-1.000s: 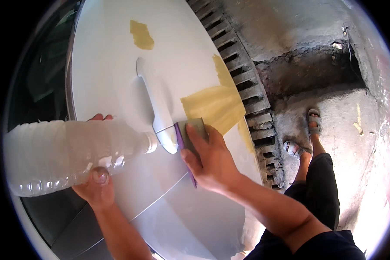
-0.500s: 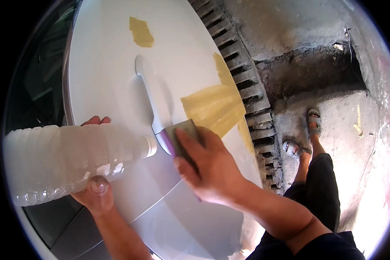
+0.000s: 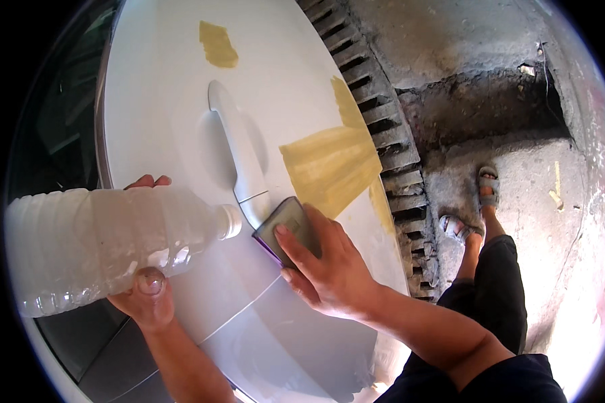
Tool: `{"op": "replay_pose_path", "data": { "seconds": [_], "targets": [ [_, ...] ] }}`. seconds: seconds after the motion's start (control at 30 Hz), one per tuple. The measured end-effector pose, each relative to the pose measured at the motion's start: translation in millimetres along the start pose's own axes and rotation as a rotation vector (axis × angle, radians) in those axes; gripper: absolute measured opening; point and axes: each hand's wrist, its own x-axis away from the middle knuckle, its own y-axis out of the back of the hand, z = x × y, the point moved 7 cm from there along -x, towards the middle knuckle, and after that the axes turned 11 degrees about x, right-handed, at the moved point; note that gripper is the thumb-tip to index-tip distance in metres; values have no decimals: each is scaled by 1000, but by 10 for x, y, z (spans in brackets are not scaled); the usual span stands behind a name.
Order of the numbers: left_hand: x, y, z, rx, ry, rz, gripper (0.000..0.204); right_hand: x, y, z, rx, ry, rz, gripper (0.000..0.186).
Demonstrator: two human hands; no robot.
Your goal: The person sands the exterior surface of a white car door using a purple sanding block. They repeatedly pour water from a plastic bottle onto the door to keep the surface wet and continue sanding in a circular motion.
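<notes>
Here the left hand [image 3: 148, 295] is wrapping closed around a clear plastic bottle [image 3: 107, 238], holding it on its side so that its capped neck is pointing toward the door handle [image 3: 238, 158] of a white car door [image 3: 175, 80]. The right hand [image 3: 329, 269] is pressing a flat grey sanding block [image 3: 289, 228] against the panel just below the handle's lower end, fingers spread flat over it with nothing gripped tight, likely to keep even pressure on the surface. Yellowish filler patches [image 3: 333, 168] are showing just above the block and further up the door. A grated drain [image 3: 390, 134] is running beside the car, and the person's sandalled feet [image 3: 474, 208] are standing on rough concrete.
</notes>
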Motion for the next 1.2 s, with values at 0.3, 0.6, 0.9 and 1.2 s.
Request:
{"op": "replay_pose_path", "data": {
  "seconds": [0.3,0.6,0.9,1.2],
  "targets": [
    [-11,-37,7,-63,89,-9,102,72,-26,30,35,13,9,72],
    [-31,-64,24,5,130,-59,106,85,-34,40,81,9,-2,69],
    [-92,-105,-41,197,-42,81,103,85,0,60,37,23,-1,68],
    [-23,-37,15,14,113,-17,101,116,-31,19,-126,-41,59,62]
  ]
}}
